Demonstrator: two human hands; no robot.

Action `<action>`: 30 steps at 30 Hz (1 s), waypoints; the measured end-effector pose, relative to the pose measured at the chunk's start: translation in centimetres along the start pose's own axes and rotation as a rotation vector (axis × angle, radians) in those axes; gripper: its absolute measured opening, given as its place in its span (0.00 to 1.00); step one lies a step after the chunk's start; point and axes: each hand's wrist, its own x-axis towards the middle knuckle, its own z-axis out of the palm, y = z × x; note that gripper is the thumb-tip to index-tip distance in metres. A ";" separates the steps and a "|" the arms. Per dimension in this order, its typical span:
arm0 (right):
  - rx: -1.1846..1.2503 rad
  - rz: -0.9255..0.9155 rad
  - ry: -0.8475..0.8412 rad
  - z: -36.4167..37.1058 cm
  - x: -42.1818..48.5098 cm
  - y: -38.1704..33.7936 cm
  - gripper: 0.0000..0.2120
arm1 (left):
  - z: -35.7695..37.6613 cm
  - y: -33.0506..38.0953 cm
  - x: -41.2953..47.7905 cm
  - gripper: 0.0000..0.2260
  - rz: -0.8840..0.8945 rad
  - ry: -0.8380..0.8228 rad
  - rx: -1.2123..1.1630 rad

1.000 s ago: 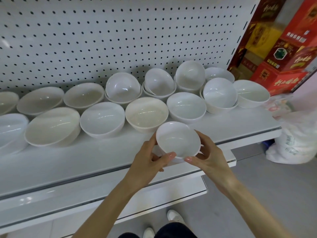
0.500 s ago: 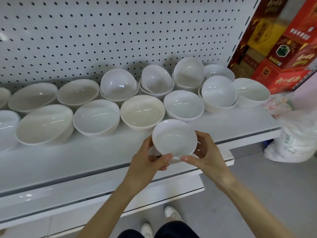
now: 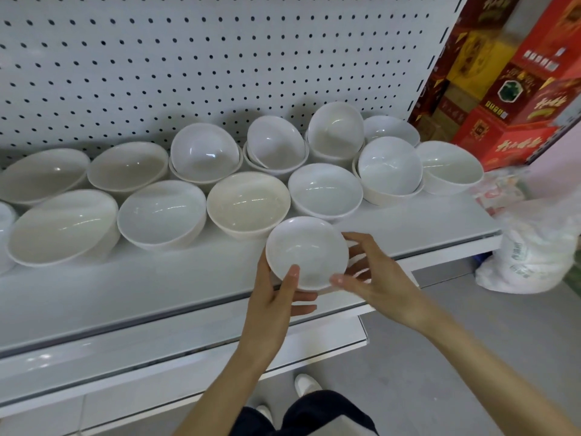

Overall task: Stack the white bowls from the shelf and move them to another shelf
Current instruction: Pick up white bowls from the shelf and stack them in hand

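Left hand and right hand grasp 1 small white bowl.
It sits mouth-up just in front of the cream bowl, with the left hand nearer that bowl and the right grip possibly looser.

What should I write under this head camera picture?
Left hand and right hand hold a small white bowl over a shelf of bowls.
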 end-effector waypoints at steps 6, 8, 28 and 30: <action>-0.081 -0.112 0.245 -7.6 6.5 -2.4 0.08 | 0.3 0.4 0.1 0.23 -0.021 0.062 0.017; -0.169 -0.188 0.250 -9.6 9.7 -3.6 0.07 | 0.5 0.4 0.2 0.22 -0.037 0.090 0.031; -0.739 -0.165 0.027 -13.8 25.8 -2.5 0.21 | 3.3 -0.1 0.3 0.15 -0.025 0.421 -0.001; -0.691 -0.182 0.033 -13.6 25.9 -2.3 0.20 | 3.6 -0.3 0.2 0.17 -0.001 0.441 0.008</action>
